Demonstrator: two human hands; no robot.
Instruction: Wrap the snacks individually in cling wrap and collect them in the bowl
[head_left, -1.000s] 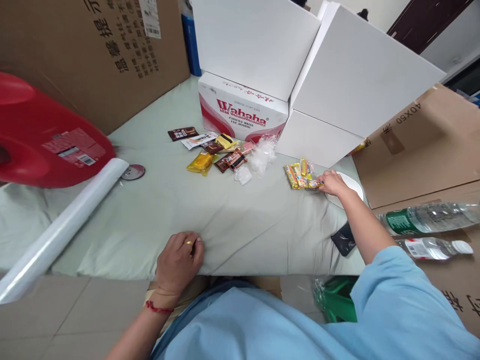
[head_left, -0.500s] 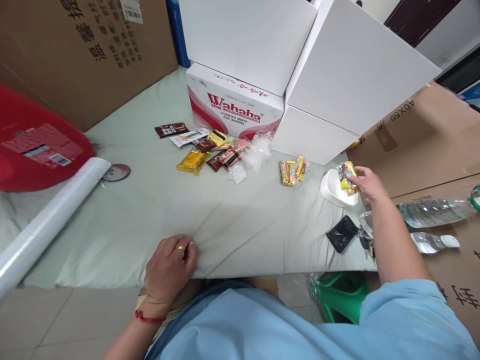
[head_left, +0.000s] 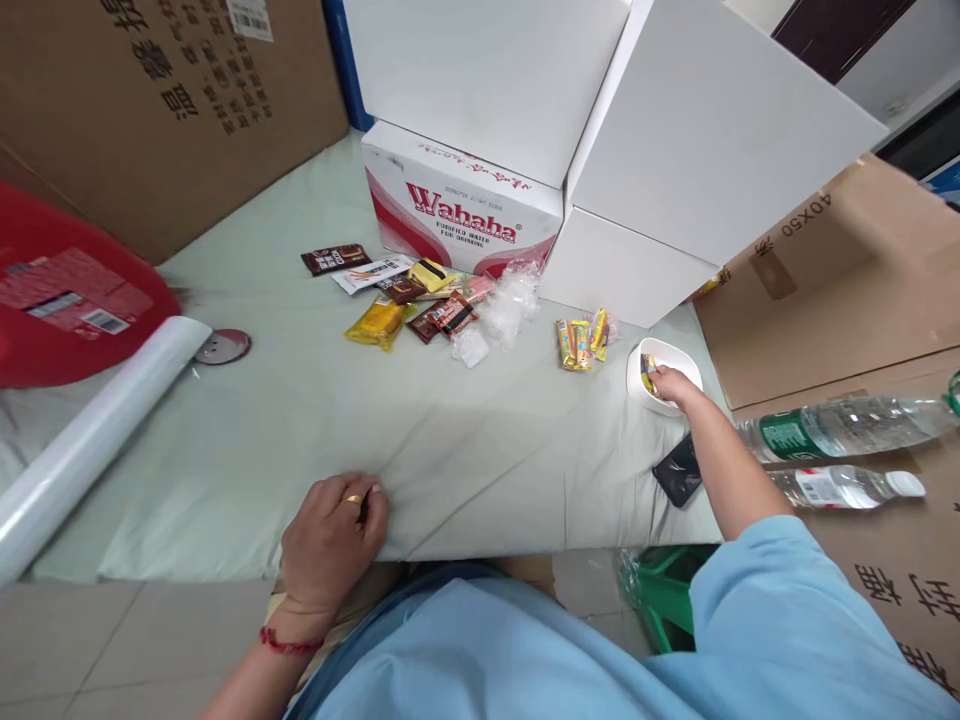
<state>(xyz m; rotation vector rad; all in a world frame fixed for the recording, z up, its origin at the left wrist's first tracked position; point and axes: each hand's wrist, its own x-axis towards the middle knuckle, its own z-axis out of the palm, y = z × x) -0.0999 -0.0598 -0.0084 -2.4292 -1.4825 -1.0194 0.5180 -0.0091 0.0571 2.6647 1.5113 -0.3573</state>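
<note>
My right hand (head_left: 673,387) reaches down into a white bowl (head_left: 686,358) at the right of the table. Its fingers are closed on small yellow snack packets (head_left: 649,375), partly hidden by the hand and the bowl's rim. Left of the bowl lie more yellow snack packets (head_left: 574,345) in clear wrap. My left hand (head_left: 335,530), with a gold ring, rests at the table's front edge, its fingers curled closed and nothing seen in them.
Assorted wrapped snacks (head_left: 381,321) and crumpled clear plastic (head_left: 512,305) lie before the Wahaha carton (head_left: 461,215). A black phone-like object (head_left: 677,472) and water bottles (head_left: 847,430) are at right. A white roll (head_left: 97,450), a metal disc (head_left: 223,346) and a red container (head_left: 75,290) stand left.
My right hand has moved left and down with the yellow packets, from above the bowl's right side to inside it. My left hand stays on the table edge.
</note>
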